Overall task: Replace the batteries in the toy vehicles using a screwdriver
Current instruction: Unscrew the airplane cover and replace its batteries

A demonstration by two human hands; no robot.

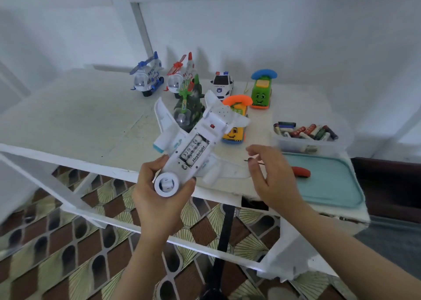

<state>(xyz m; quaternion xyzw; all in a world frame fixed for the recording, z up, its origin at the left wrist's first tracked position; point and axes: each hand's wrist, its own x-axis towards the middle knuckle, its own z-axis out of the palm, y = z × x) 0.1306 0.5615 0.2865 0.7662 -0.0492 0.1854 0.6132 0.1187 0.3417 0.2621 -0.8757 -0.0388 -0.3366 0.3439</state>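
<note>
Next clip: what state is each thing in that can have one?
toy airplane: upside down, battery compartment open, batteries fitted inside.
left hand: grips the airplane.
right hand: open, holds nothing.
screwdriver: lying down, not held.
battery box: uncovered, spare batteries inside.
teal lid: off, lying flat.

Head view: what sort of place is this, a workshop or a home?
Most likely a room in a home: a worn white table beside a plain white wall, a patterned floor, and toy vehicles, like the toy plane gripped in the left hand.
</note>
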